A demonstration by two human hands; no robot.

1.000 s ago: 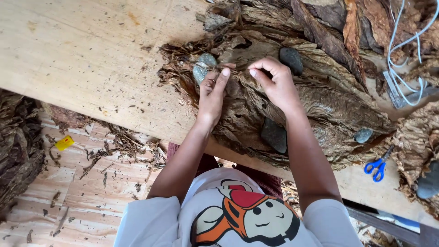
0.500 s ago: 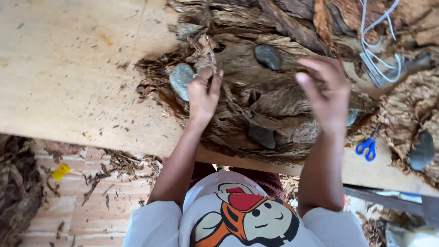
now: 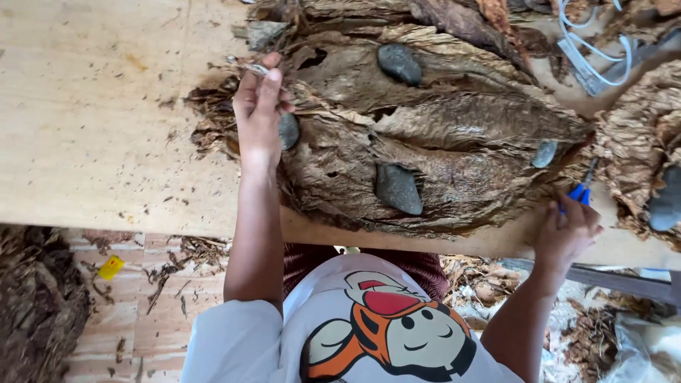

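A spread of large dry brown leaves [image 3: 425,142] lies on a pale wooden table [image 3: 92,128], weighted by several flat grey stones [image 3: 399,188]. My left hand [image 3: 259,113] rests on the left edge of the leaves, fingers pinched on a thin leaf stem, with a grey stone [image 3: 288,131] just beside it. My right hand [image 3: 567,230] is at the table's front edge on the right, closed on blue-handled scissors [image 3: 580,190].
More dry leaves and a dark stone [image 3: 667,202] lie at the far right. White cable [image 3: 589,50] runs along the top right. Leaf scraps and a yellow bit [image 3: 111,267] litter the plank floor below; a heap of leaves [image 3: 35,305] sits bottom left.
My right hand left the leaves, swung right and took hold of the blue scissors. My left hand stayed at the left edge of the leaves. The view shifted left.
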